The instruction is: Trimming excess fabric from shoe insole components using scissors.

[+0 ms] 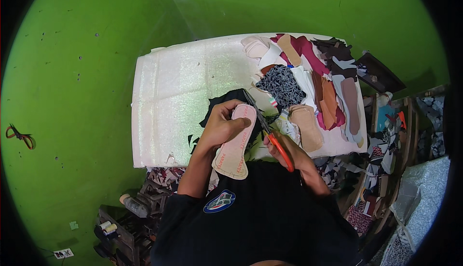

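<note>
My left hand (223,127) grips a pale, insole-shaped piece (235,147) with red print and an outline along its edge, thumb on top. Black fabric (211,105) spreads behind that piece and around the fingers. In my right hand (289,151) is a pair of scissors (278,147) with orange handles. Their dark blades point up and to the left, along the right edge of the insole piece and over the black fabric. Whether the blades are parted is hard to make out. Small black scraps (192,140) lie left of my left hand.
A white-covered table (169,87) stands before green walls. On its right side lie a patterned black-and-grey cloth (281,85), tan insole shapes (306,128) and brown pieces (329,104). A dark tray (381,73) sits beyond the right edge. Thread spools (108,227) stand at lower left.
</note>
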The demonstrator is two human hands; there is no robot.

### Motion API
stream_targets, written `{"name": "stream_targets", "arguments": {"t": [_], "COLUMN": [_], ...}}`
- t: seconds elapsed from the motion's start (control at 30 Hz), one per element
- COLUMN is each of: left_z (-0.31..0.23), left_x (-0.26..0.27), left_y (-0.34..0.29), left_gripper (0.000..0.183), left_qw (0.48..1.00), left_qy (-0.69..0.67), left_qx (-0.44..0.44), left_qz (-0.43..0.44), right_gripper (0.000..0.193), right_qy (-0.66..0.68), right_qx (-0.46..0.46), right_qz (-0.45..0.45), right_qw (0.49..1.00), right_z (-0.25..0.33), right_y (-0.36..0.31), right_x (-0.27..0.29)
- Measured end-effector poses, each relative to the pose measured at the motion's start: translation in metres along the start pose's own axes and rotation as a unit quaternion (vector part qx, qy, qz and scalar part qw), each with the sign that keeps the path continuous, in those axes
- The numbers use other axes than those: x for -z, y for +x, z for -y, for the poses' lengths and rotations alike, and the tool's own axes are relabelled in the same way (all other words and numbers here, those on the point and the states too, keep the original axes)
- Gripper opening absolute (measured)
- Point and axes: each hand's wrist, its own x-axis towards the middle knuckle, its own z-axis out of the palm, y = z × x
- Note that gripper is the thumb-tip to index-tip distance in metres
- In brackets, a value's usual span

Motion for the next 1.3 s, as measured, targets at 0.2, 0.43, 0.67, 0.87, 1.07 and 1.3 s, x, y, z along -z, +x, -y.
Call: {"name": "stream_targets", "arguments": {"t": [0.2,0.43,0.67,0.87,1.07,1.3], "left_z": [0.001,0.0,-0.015,-0.02,-0.019,-0.015], "left_x": [-0.002,0.002,-0.001,0.004,0.005,0.007], "left_y": [-0.002,-0.006,-0.01,-0.014,-0.01,-0.009], "left_gripper": [0.021,0.024,0.02,0.016,0.019,0.02], "left_qw": [1.0,0.998,0.995,0.989,0.973,0.975], "left_qy": [-0.008,-0.052,0.011,0.057,0.113,0.114], "left_qx": [-0.001,-0.027,-0.064,-0.103,-0.177,-0.159], "left_qz": [-0.003,0.031,0.072,0.089,0.1,0.103], "right_gripper": [0.019,0.036,0.058,0.061,0.077,0.08], "right_qy": [0.112,0.376,-0.184,-0.233,-0.231,-0.24], "right_qx": [-0.079,-0.203,0.075,0.108,0.125,0.109], "right_qz": [0.004,-0.037,-0.056,-0.017,-0.001,-0.005], "right_qw": [0.991,0.903,0.978,0.966,0.965,0.965], "right_z": [-0.007,-0.007,0.022,0.045,0.038,0.04], "right_y": [-0.003,-0.003,0.004,0.013,0.016,0.013], "right_x": [0.004,0.026,0.06,0.067,0.067,0.063]}}
